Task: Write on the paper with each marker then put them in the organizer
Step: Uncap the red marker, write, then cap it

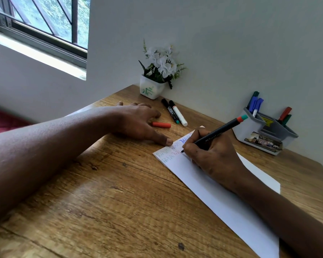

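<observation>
My right hand [213, 155] grips a black marker [220, 131] with a red and teal end, its tip down on the white paper [222, 198] beside lines of green, red and blue writing. My left hand [138, 121] lies flat on the wooden desk with fingers spread, its thumb pressing the paper's far left corner. An orange-red cap [161, 124] lies by that hand. A black marker [169, 110] and a white marker [177, 113] lie side by side further back. The grey organizer [265, 133] stands at the right against the wall, holding blue, red and green markers.
A white pot of artificial white flowers [155, 79] stands in the desk's far corner. A window is at the upper left. The white wall runs along the desk's far edge behind the organizer.
</observation>
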Action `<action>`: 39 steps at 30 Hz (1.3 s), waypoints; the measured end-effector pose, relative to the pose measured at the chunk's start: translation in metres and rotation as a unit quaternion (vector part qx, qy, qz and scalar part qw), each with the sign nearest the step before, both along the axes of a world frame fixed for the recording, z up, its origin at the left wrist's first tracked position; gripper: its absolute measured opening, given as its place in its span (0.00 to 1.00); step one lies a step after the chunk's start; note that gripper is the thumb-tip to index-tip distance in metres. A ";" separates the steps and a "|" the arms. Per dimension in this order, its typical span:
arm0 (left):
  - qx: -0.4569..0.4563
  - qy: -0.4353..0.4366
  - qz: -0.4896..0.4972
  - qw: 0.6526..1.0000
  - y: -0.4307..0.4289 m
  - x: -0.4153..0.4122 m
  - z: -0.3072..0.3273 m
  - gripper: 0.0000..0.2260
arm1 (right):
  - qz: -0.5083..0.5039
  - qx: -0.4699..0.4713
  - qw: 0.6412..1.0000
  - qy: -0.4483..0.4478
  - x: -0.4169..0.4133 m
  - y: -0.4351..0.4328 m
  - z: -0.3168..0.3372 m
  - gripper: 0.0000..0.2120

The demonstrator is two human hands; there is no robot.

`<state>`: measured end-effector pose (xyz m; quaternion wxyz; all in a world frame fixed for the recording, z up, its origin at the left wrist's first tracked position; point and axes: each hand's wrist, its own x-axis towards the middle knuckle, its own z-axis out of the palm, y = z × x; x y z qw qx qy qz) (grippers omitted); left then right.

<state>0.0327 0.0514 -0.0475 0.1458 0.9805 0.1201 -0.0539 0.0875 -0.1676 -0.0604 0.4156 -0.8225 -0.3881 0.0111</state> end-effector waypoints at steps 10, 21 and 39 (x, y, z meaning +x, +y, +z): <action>-0.001 0.004 0.000 1.000 -0.001 -0.002 0.003 0.53 | -0.005 0.009 1.000 0.018 -0.003 0.000 0.001 0.07; -0.004 -0.002 -0.003 1.000 0.001 0.000 0.000 0.53 | -0.026 0.024 0.999 0.020 -0.003 0.000 0.000 0.06; -0.007 0.000 -0.006 1.000 0.000 0.002 0.000 0.50 | -0.046 0.015 0.999 0.015 0.003 0.000 -0.002 0.06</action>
